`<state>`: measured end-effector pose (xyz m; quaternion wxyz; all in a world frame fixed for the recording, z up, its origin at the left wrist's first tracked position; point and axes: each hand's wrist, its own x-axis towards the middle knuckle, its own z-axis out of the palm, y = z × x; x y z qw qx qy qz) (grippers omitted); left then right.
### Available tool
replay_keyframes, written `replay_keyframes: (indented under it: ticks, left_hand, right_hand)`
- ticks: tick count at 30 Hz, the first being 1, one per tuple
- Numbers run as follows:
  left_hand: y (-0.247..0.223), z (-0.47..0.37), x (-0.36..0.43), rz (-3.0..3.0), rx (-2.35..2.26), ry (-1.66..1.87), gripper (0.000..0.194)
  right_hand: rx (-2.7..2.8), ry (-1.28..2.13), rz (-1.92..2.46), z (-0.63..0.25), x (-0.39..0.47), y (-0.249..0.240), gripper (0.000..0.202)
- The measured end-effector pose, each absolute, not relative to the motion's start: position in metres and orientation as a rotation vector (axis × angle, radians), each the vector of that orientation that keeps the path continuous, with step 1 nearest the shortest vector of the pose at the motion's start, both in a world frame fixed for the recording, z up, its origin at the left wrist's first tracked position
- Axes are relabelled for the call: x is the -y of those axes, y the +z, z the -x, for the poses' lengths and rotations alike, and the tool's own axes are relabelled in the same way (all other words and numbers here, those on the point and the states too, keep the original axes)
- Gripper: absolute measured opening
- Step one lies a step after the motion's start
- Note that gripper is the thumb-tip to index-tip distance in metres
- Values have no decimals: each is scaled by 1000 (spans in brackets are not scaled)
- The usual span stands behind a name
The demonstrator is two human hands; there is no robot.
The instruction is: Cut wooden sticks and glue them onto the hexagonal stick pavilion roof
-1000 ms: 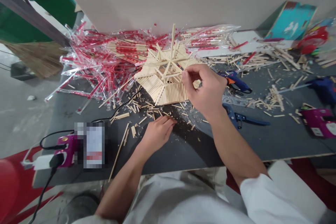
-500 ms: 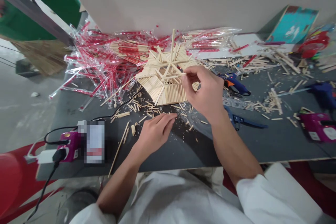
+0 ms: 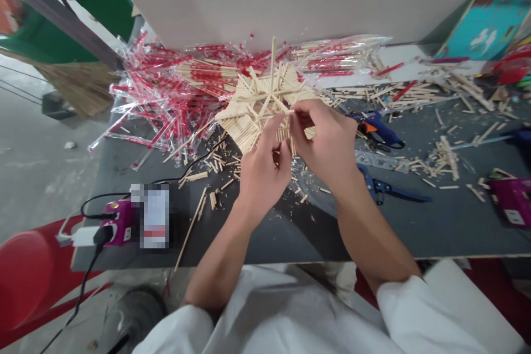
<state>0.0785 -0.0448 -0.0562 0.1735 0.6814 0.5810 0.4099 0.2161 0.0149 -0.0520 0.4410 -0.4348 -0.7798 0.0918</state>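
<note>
A star-like structure of thin wooden sticks (image 3: 240, 128) lies near the back of the dark table, with one stick standing upright from it. My right hand (image 3: 323, 141) is at its right front, thumb and index finger pinched on a small wooden stick. Beside it, my left hand (image 3: 266, 171) has its fingertips drawn together at the structure's front edge. What the left fingers hold, if anything, is too small to make out. Both hands hide part of the structure's front.
Red-and-clear wrappers (image 3: 166, 94) pile up at the back left. A blue glue gun (image 3: 381, 128) and blue cutters (image 3: 394, 191) lie to the right among stick scraps. A purple power socket (image 3: 120, 222) and a blurred-out phone (image 3: 155, 215) are at the left.
My left hand has moved up from the table to the structure, beside my right hand, and its fingers have closed. My right hand stays at the structure. The view has shifted slightly.
</note>
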Motion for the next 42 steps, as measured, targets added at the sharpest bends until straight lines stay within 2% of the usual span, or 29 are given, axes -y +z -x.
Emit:
replay_keyframes:
  ticks: [33,42]
  left_hand:
    - [-59,-84,33,-1974,-1674,1069,57]
    - [-58,-86,35,-2048,-1761,914,62]
  right_hand:
    - [1905,257,1086,-216,-14,-49,15]
    - [1930,289,1101,-218,-11,-46,18]
